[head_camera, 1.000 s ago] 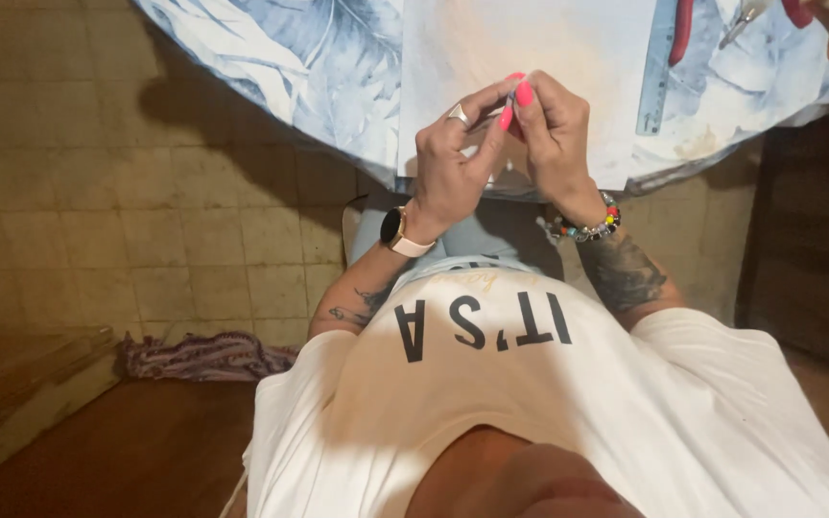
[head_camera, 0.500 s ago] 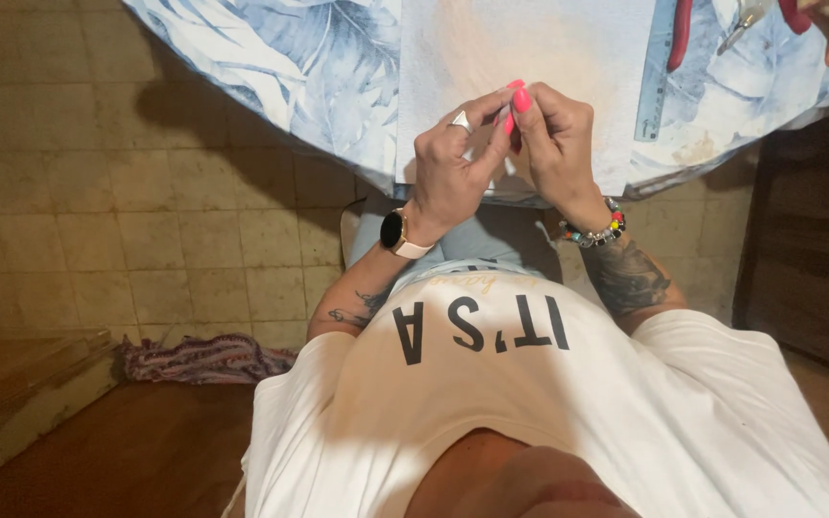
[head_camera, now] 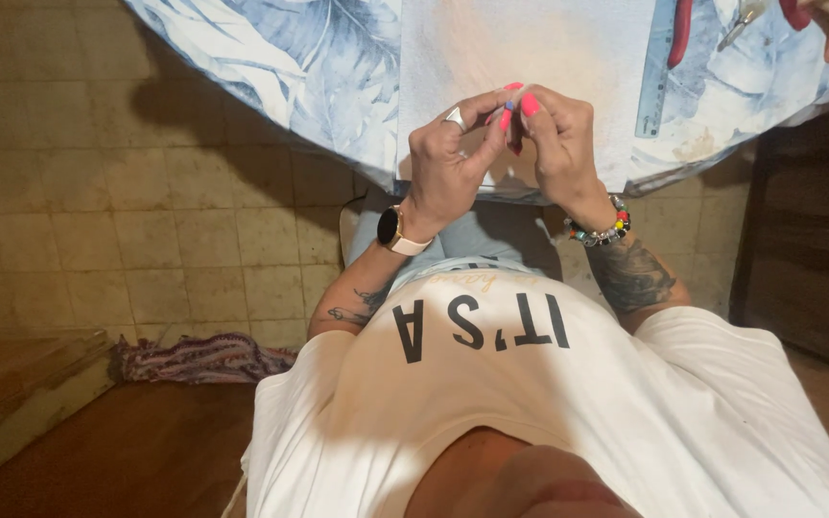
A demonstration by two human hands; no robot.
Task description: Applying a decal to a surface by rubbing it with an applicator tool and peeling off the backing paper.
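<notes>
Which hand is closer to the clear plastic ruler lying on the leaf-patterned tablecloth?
The right hand is nearer: the clear plastic ruler lies just beyond it, to its right. The left hand is farther, on the other side of the right hand.

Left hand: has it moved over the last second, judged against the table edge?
No. The left hand stays at the table edge, fingertips still meeting the right hand in front of the leaf-print cloth.

table edge (head_camera: 338, 144) blocks ahead; left side open.

Ruler (head_camera: 657, 72) on table (head_camera: 568, 58), pliers (head_camera: 680, 29) right.
</notes>
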